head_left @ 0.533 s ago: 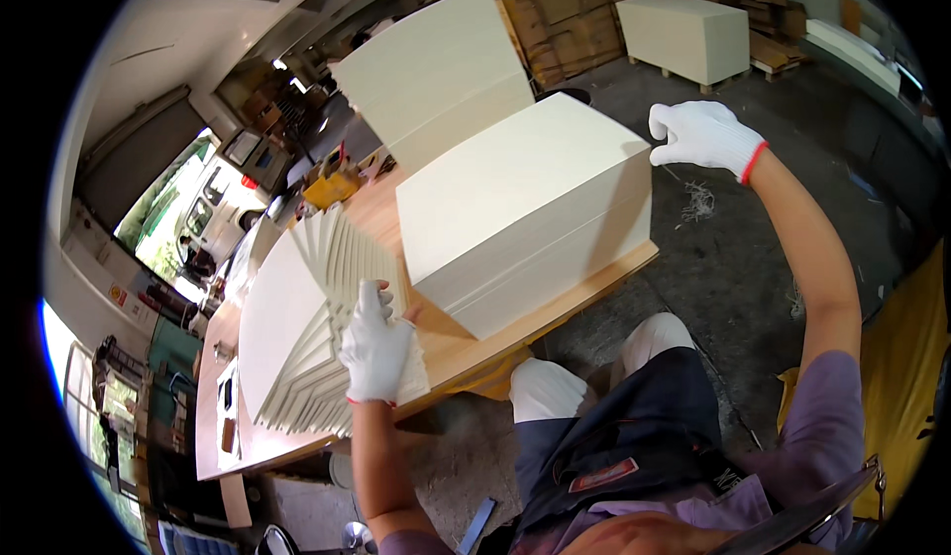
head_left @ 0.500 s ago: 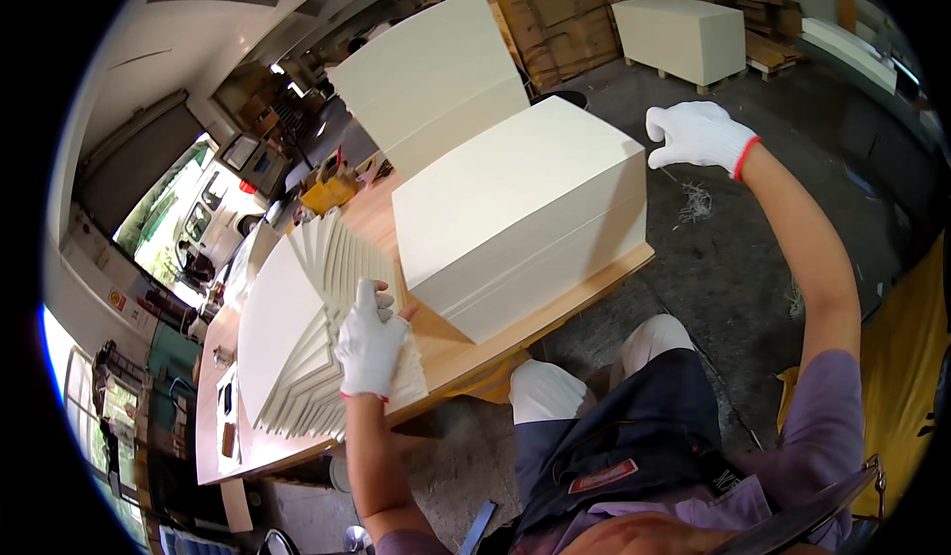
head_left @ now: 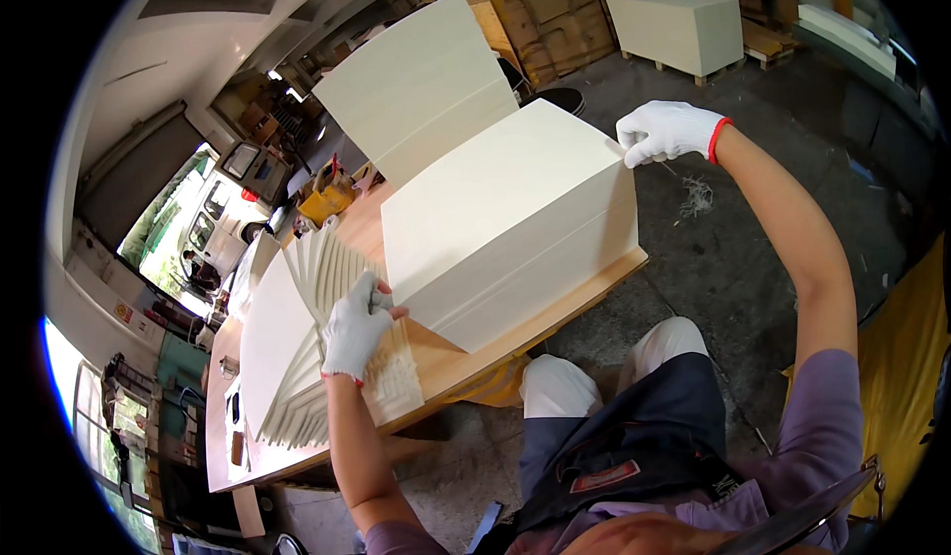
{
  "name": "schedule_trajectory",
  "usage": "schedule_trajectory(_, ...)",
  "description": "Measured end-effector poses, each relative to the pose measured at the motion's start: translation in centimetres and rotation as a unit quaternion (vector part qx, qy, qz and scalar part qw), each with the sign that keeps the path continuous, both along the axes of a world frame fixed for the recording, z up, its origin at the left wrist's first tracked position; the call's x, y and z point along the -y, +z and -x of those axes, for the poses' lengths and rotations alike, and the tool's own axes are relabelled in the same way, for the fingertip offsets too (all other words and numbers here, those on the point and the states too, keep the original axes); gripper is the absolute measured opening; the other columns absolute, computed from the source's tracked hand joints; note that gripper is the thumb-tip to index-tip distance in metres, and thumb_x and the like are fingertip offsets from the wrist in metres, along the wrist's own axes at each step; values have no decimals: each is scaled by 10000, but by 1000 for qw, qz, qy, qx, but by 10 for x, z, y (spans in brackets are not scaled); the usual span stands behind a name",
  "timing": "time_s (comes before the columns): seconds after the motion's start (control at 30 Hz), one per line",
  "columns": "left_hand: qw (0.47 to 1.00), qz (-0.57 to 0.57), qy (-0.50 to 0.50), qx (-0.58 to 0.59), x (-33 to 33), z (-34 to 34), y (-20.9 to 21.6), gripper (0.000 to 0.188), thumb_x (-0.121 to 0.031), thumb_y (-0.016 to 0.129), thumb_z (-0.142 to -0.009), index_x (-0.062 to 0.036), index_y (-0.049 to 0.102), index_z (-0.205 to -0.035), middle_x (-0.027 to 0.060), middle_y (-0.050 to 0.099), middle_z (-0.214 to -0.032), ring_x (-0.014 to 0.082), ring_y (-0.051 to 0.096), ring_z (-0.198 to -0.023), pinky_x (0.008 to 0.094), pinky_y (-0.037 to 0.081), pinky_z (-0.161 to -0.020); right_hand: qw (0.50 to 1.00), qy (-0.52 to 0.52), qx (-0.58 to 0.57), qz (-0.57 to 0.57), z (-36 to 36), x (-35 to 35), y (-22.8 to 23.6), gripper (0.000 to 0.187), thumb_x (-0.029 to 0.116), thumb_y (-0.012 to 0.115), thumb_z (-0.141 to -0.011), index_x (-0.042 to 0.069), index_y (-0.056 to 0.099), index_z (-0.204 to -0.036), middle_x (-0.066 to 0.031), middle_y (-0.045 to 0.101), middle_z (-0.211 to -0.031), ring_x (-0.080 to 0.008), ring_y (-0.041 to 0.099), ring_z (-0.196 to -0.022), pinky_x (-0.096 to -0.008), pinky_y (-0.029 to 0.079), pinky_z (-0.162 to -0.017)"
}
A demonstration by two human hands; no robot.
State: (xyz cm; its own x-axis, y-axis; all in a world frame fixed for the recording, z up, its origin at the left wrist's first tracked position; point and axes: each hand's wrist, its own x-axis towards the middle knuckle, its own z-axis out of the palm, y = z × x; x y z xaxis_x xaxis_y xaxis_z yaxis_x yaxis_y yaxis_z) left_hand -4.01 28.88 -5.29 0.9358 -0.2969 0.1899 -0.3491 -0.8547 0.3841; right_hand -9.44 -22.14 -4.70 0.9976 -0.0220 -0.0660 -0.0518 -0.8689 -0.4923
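Observation:
A tall block of cream-white paper sheets (head_left: 495, 199) stands on the wooden table. At its far right corner my right hand (head_left: 669, 131), in a white knit glove with red cuff, is closed in a pinch on the paper's edge; how many sheets are between the fingers is hidden. To the left lies a fanned pile of paper (head_left: 282, 337), its layers spread in steps. My left hand (head_left: 357, 329), gloved too, rests over the right side of that pile with fingers loosely bent and tips apart. Two fingertips poke out of this glove, close to the block's left end.
Behind the block rises another tall paper stack (head_left: 416, 90). A yellow container (head_left: 327, 194) with tools sits at the table's far edge. Another paper block (head_left: 679, 30) rests on a pallet across the floor. Scraps of string (head_left: 696, 197) lie on the floor at right.
My right hand has moved left and closed on the corner of the paper block. My left hand has shifted slightly left and down over the fanned pile. The view has turned a little.

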Motion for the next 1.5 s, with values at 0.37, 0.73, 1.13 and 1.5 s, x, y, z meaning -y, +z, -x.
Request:
schedule_trajectory(0.37, 940, -40, -310, 136, 210, -57, 23, 287, -258, 685, -957, -181, 753, -1224, 93, 723, -1170, 299, 686, -1087, 416, 528, -949, 983, -120, 135, 15, -8, -24, -53, 779, 832, 492, -900, 84, 710, -892, -103, 709, -837, -276, 693, -819, -389, 499, -746)
schedule_trajectory(0.73, 946, 23, -323, -16, 264, -77, -6, 333, -219, 734, -955, -123, 749, -1274, 73, 670, -998, 175, 640, -926, 335, 500, -846, 934, -78, 348, 31, -35, -31, -40, 546, 614, 521, -1039, 93, 632, -919, -141, 652, -776, -328, 656, -758, -430, 508, -694)
schedule_trajectory(1.13, 931, 108, -339, -79, 265, -72, -5, 393, -5, 560, -964, -47, 653, -1344, 120, 703, -1315, 214, 639, -1288, 331, 481, -1072, 896, -181, 372, -159, -31, -42, -66, 674, 686, 444, -1027, 52, 609, -870, -182, 654, -818, -365, 674, -834, -461, 483, -739)
schedule_trajectory(1.5, 920, 85, -373, -89, 264, -75, -11, 423, 8, 564, -940, -58, 656, -1348, 134, 695, -1351, 230, 646, -1287, 334, 494, -1069, 970, -128, 180, 96, 4, -23, -46, 704, 755, 496, -959, 80, 682, -889, -126, 722, -820, -345, 707, -814, -434, 514, -739)
